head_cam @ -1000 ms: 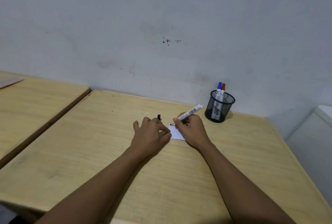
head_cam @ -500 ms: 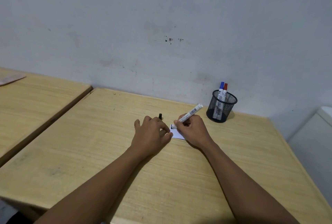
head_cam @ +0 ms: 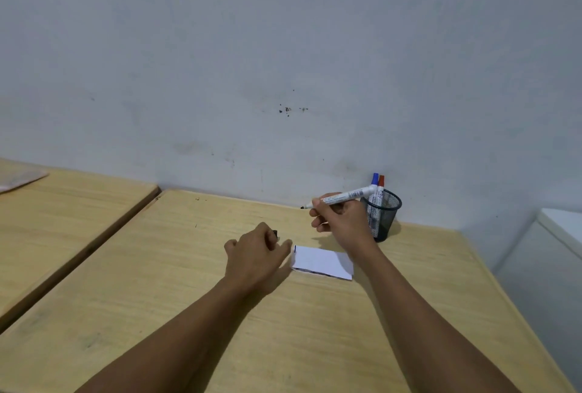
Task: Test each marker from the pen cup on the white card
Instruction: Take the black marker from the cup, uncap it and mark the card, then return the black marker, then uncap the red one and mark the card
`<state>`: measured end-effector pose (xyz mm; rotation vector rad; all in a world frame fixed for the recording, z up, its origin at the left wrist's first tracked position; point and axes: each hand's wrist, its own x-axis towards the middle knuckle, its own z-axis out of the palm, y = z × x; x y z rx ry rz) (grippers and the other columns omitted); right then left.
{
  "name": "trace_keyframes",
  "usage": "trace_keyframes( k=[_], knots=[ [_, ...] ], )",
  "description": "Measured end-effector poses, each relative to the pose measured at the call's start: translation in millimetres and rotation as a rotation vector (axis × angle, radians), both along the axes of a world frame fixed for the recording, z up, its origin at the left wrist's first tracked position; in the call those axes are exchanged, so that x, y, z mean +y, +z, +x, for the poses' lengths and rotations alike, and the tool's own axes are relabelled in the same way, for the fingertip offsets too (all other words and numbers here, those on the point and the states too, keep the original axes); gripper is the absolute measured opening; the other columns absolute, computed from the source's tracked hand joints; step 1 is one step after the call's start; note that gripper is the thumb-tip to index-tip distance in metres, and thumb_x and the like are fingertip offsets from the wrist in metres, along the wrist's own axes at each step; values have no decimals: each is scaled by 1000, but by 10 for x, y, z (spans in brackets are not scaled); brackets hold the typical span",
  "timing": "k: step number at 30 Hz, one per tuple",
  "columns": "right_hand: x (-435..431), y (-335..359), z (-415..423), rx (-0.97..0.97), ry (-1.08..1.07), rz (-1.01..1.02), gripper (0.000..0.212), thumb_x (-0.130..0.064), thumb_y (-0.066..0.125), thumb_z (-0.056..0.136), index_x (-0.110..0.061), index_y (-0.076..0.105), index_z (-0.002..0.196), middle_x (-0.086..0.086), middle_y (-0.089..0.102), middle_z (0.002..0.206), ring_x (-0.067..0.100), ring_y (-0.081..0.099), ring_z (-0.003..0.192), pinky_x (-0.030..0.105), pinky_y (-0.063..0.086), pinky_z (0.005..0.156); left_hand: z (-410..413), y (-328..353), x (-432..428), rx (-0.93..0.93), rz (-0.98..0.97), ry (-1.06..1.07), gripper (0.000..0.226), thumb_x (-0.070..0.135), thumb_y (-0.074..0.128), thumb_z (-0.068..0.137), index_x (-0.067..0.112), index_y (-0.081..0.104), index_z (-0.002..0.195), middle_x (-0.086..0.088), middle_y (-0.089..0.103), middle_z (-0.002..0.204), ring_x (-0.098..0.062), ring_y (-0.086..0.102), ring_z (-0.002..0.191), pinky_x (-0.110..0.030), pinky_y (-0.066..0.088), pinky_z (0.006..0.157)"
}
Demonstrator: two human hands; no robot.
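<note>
Only the one head view here, looking down over both forearms onto a light wooden tabletop [head_cam: 315, 329] pushed against a scuffed white wall [head_cam: 283, 62].

Right hand [head_cam: 341, 219] is up off the surface, hanging above the far edge of the white card [head_cam: 322, 262]. Its grip is pinched on a white-bodied marker [head_cam: 341, 197]: thumb and first fingers pressed around the front part of the barrel, the other fingers curled underneath. The marker lies nearly level, its dark uncapped tip pointing left and clear of the card, its back end reaching over toward the pen cup [head_cam: 381, 214].

Left hand [head_cam: 256, 255] sits low on the tabletop just left of the card, fingers curled in loosely, with the thumb pointing toward the card's left edge. There's a small black thing, looks like the marker's cap [head_cam: 275, 231], poking out at the fingertips, so that grip is closed around it, though most of the cap is hidden.

The card lies flat between the two hands, and there's a short dark stroke at its top left corner.

The pen cup is black mesh, standing upright just beyond the right hand near the wall. A blue-capped marker [head_cam: 374, 179] and a red-capped marker [head_cam: 381, 180] stand in it side by side, caps up.

Second tabletop [head_cam: 63, 203] off to the left, with a narrow gap between the two.
</note>
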<state>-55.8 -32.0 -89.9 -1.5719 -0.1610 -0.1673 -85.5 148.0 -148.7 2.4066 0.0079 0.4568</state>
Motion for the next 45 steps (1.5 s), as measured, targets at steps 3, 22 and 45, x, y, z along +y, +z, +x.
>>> trace_keyframes(
  k=[3, 22, 45],
  knots=[
    [-35, -1, -55, -1, -25, -42, 10, -15, 69, 94, -6, 70, 91, 7, 73, 73, 18, 64, 59, 27, 54, 55, 157, 131, 42, 145, -63, 14, 32, 54, 60, 80, 30, 47, 96, 13, 69, 76, -11, 65, 81, -41, 33, 87],
    [-383, 398, -402, 32, -124, 118, 27, -25, 64, 97, 1, 72, 92, 9, 73, 72, 15, 57, 50, 23, 45, 47, 16, 1060, -471, 97, -615, -495, 14, 13, 72, 88, 10, 77, 101, 11, 71, 72, -5, 52, 63, -10, 44, 60],
    [-980, 683, -331, -426, -516, -647, 34, -19, 70, 90, -24, 63, 122, -7, 57, 97, -1, 52, 68, 27, 49, 64, 261, 1610, -1126, -521, -4, -447, 20, 26, 76, 84, 23, 75, 104, 7, 74, 91, -10, 60, 72, -33, 54, 71]
  ],
)
